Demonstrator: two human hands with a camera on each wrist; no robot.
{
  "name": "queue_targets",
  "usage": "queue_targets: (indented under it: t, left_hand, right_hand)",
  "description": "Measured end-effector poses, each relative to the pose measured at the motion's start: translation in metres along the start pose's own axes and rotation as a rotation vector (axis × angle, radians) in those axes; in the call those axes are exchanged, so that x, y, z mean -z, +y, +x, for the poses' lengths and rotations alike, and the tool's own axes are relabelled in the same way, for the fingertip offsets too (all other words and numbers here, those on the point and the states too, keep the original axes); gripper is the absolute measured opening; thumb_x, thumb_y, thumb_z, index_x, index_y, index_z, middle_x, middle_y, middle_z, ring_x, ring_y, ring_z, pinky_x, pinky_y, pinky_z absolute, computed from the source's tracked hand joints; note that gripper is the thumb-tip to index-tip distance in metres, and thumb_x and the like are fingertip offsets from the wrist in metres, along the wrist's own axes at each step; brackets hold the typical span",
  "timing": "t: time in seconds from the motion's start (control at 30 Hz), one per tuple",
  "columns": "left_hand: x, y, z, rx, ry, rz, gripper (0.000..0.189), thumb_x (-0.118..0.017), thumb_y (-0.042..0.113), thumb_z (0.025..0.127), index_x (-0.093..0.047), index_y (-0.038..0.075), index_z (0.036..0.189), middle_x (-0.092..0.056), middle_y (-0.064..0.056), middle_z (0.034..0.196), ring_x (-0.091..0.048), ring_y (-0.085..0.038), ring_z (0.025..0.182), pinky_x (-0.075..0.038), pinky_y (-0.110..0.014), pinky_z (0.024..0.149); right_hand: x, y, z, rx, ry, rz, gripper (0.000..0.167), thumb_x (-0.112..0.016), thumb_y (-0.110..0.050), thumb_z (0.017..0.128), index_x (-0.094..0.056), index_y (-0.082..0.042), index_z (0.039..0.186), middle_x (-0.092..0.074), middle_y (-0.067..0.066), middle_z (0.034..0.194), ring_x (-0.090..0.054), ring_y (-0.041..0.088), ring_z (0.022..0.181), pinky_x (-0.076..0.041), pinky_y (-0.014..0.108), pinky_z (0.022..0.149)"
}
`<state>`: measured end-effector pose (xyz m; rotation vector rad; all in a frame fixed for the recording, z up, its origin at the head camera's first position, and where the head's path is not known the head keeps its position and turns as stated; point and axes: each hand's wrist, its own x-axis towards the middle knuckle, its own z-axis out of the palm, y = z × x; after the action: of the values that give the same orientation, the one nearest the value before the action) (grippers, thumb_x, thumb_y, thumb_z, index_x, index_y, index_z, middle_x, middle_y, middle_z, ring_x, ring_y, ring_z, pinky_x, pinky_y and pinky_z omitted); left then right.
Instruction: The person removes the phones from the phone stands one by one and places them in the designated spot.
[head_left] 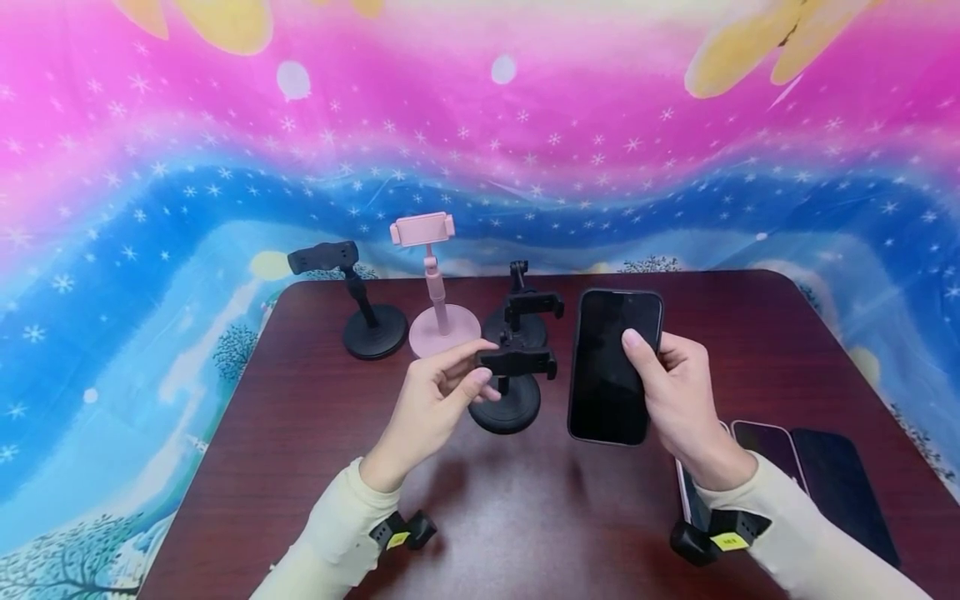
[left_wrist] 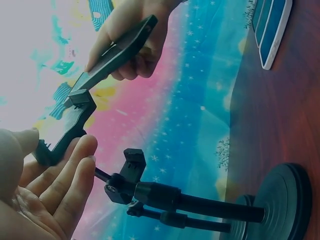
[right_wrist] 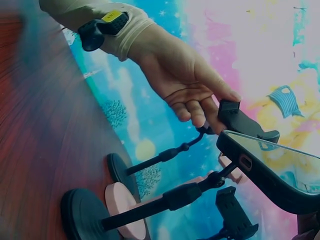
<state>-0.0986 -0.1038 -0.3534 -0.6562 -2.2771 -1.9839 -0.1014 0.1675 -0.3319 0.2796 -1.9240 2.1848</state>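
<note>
My left hand pinches the left end of the clamp on the nearest black phone stand, thumb in front and fingers behind. This stand is upright on its round base. In my right hand is a black smartphone, gripped by its right edge with the thumb on its dark screen. The phone is upright just right of the clamp. In the left wrist view, the lower end of the smartphone overlaps the clamp's tip. The right wrist view shows the phone's edge port near the clamp.
Behind stand another black phone stand, a pink phone stand and a black one at the far left. Several phones, including a dark one, lie at the right under my right forearm. A patterned cloth hangs behind the table.
</note>
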Motion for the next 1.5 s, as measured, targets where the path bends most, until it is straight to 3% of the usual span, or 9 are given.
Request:
queue_targets:
  t: [0.27, 0.5, 0.63, 0.9, 1.3, 1.5]
  left_hand:
    - [0.003, 0.000, 0.002, 0.030, -0.036, -0.030, 0.036, -0.064, 0.006, 0.099, -0.062, 0.002, 0.134, -0.074, -0.023, 0.097, -0.075, -0.010, 0.080, -0.064, -0.046, 0.079]
    - [0.004, 0.003, 0.001, 0.072, -0.064, -0.008, 0.037, -0.061, 0.010, 0.101, -0.060, 0.006, 0.137, -0.075, -0.020, 0.102, -0.076, -0.022, 0.083, -0.064, -0.038, 0.081]
    - [0.002, 0.005, 0.000, 0.071, -0.039, -0.004, 0.033, -0.061, 0.010, 0.101, -0.062, 0.005, 0.134, -0.075, -0.019, 0.098, -0.076, -0.016, 0.082, -0.063, -0.046, 0.081]
    - [-0.003, 0.004, -0.001, 0.007, 0.003, -0.014, 0.028, -0.063, 0.007, 0.099, -0.066, 0.004, 0.127, -0.076, -0.018, 0.096, -0.075, -0.013, 0.080, -0.063, -0.048, 0.078]
    - [-0.009, 0.004, 0.000, -0.061, 0.003, -0.062, 0.029, -0.064, 0.004, 0.098, -0.066, 0.000, 0.127, -0.075, -0.024, 0.090, -0.075, -0.010, 0.079, -0.065, -0.041, 0.075]
    - [-0.013, 0.007, 0.003, -0.083, -0.003, -0.130, 0.029, -0.064, 0.003, 0.098, -0.065, -0.004, 0.126, -0.075, -0.026, 0.104, -0.077, -0.015, 0.085, -0.065, -0.037, 0.076]
  right_hand:
    - [0.005, 0.004, -0.003, -0.021, 0.030, -0.018, 0.030, -0.055, -0.003, 0.102, -0.080, -0.015, 0.092, -0.079, -0.003, 0.082, -0.074, 0.007, 0.069, -0.062, 0.022, 0.062]
    - [0.012, 0.007, -0.007, -0.038, 0.044, -0.006, 0.031, -0.055, -0.002, 0.102, -0.080, -0.015, 0.090, -0.079, -0.003, 0.081, -0.074, 0.007, 0.068, -0.062, 0.022, 0.061]
    - [0.016, 0.010, -0.009, -0.045, 0.042, -0.014, 0.031, -0.055, -0.002, 0.102, -0.080, -0.015, 0.090, -0.079, -0.004, 0.081, -0.074, 0.006, 0.068, -0.062, 0.022, 0.062]
    - [0.022, 0.013, -0.012, -0.057, 0.074, -0.028, 0.030, -0.055, -0.003, 0.103, -0.080, -0.015, 0.090, -0.079, -0.005, 0.080, -0.073, 0.004, 0.066, -0.061, 0.021, 0.060]
    - [0.030, 0.015, -0.010, -0.051, 0.105, 0.005, 0.029, -0.055, -0.002, 0.102, -0.080, -0.012, 0.090, -0.078, -0.003, 0.078, -0.073, 0.004, 0.064, -0.060, 0.020, 0.058]
    - [0.033, 0.015, -0.010, -0.054, 0.122, 0.011, 0.029, -0.056, -0.002, 0.102, -0.080, -0.012, 0.090, -0.078, -0.003, 0.077, -0.072, 0.005, 0.063, -0.060, 0.020, 0.058]
